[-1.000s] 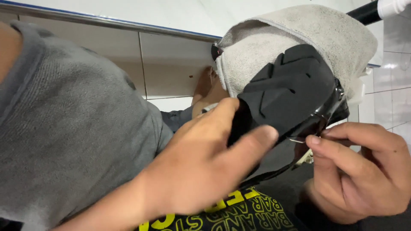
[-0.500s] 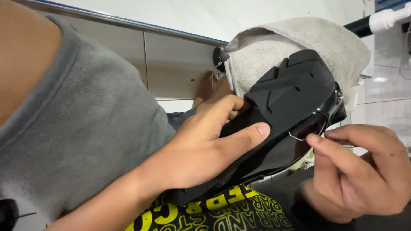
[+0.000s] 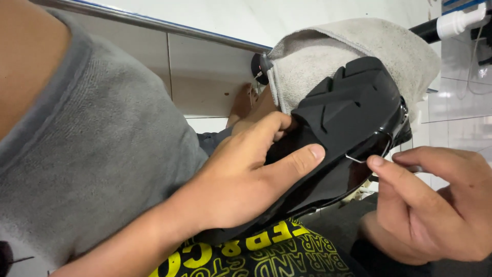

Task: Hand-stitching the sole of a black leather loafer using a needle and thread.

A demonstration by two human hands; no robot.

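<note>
Looking down from the head view, a black plastic cover (image 3: 353, 113) is seen held in the middle of the picture, over the person's lap and close to the chest. The left hand (image 3: 241, 179) is laid flat on its glossy side, the thumb stretched along the surface and the fingers curled over the upper edge; in this way the cover is probably kept steady and tilted toward the eyes. The grip of this hand is half open, more pressing than clamping. The right hand (image 3: 435, 205) is placed at the lower right edge, where a thin wire clip (image 3: 366, 154) is pinched between thumb and forefinger, the other fingers being folded in. It seems the clip is worked while the cover is braced.

The cover is dark, with a matte ribbed top of angular cuts and a shiny smooth part below. A grey towel (image 3: 353, 48) is draped behind it. Under it, a black cloth with yellow letters (image 3: 266, 256) is seen.
</note>
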